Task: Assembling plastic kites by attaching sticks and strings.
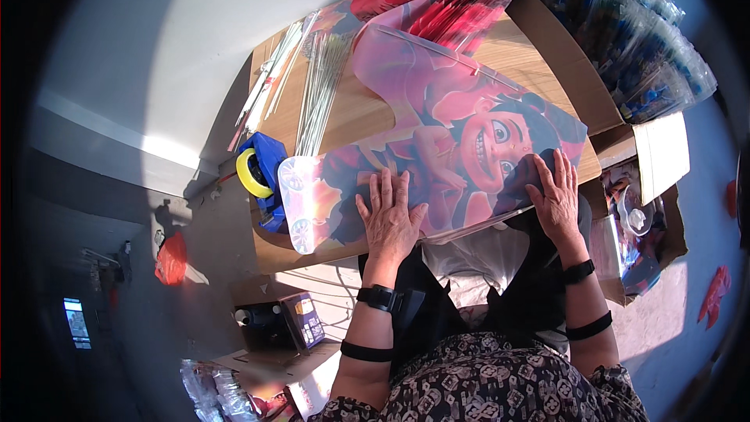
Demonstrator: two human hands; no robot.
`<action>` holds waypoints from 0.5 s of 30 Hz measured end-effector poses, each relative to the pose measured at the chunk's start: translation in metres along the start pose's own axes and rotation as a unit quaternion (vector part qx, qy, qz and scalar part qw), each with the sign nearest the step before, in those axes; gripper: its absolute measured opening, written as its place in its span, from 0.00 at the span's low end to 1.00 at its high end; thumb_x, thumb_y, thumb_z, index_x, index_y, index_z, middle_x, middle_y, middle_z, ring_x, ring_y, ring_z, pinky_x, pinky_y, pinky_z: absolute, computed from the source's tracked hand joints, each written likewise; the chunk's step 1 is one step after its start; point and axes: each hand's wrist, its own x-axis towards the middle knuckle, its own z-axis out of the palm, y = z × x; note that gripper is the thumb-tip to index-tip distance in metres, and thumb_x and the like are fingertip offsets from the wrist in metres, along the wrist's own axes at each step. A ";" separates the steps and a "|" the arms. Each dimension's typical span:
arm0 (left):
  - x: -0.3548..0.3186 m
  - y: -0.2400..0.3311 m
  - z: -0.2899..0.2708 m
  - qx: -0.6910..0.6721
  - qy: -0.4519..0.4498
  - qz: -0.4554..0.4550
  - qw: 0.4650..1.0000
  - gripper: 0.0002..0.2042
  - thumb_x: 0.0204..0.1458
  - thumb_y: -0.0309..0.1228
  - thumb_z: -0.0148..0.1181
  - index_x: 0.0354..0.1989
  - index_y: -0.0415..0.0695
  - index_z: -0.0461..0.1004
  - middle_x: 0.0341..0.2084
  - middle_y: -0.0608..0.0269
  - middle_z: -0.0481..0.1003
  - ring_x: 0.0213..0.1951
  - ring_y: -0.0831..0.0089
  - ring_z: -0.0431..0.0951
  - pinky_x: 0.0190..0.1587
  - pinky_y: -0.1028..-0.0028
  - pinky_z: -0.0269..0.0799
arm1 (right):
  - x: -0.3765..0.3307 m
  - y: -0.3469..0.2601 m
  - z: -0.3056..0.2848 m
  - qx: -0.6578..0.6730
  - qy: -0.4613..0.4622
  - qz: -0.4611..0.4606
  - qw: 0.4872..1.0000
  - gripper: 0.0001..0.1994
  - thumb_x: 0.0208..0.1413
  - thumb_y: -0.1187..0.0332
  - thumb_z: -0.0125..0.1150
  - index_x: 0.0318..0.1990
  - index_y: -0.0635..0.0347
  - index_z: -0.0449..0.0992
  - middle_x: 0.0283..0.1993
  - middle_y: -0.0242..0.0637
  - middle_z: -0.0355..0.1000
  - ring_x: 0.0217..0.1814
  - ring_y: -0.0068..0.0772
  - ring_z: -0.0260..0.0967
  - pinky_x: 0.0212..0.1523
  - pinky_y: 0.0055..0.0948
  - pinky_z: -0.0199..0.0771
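A large printed plastic sheet (437, 148) with a cartoon face in pink, red and purple lies flat across a wooden table (508, 51). My left hand (388, 217) presses palm-down on its near edge, fingers spread. Flat on the sheet's right part, just below the printed face, rests my right hand (556, 195). Neither hand grips anything. Both wrists wear black bands.
A blue tape dispenser with a yellow roll (259, 170) sits at the table's left edge. Thin white sticks (312, 86) lie at the back left. More printed sheets (445, 0) are stacked behind. Cardboard boxes (656, 148) with packed goods stand on the right.
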 end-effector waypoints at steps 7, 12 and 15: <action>-0.020 -0.040 -0.010 -0.030 0.041 -0.067 0.996 0.30 0.51 0.36 0.58 0.62 0.45 0.56 0.64 0.47 0.51 0.66 0.50 0.47 0.62 0.44 0.41 | 0.002 -0.005 0.003 -0.008 0.005 -0.013 1.000 0.27 0.54 0.60 0.55 0.63 0.47 0.59 0.68 0.50 0.47 0.71 0.51 0.42 0.69 0.45 0.39; -0.021 -0.073 -0.078 -0.005 0.350 -0.122 0.929 0.33 0.38 0.23 0.62 0.58 0.40 0.59 0.59 0.46 0.59 0.62 0.49 0.56 0.62 0.56 0.49 | 0.002 0.001 0.002 -0.019 0.000 -0.005 1.000 0.28 0.54 0.61 0.54 0.63 0.47 0.58 0.68 0.49 0.46 0.71 0.50 0.41 0.69 0.46 0.37; -0.021 -0.126 -0.084 -0.056 0.375 -0.238 0.894 0.35 0.41 0.27 0.64 0.61 0.39 0.56 0.58 0.44 0.61 0.60 0.49 0.59 0.62 0.58 0.52 | 0.003 -0.004 0.007 -0.023 0.004 -0.017 1.000 0.27 0.54 0.63 0.53 0.63 0.49 0.58 0.68 0.49 0.46 0.71 0.51 0.41 0.69 0.46 0.37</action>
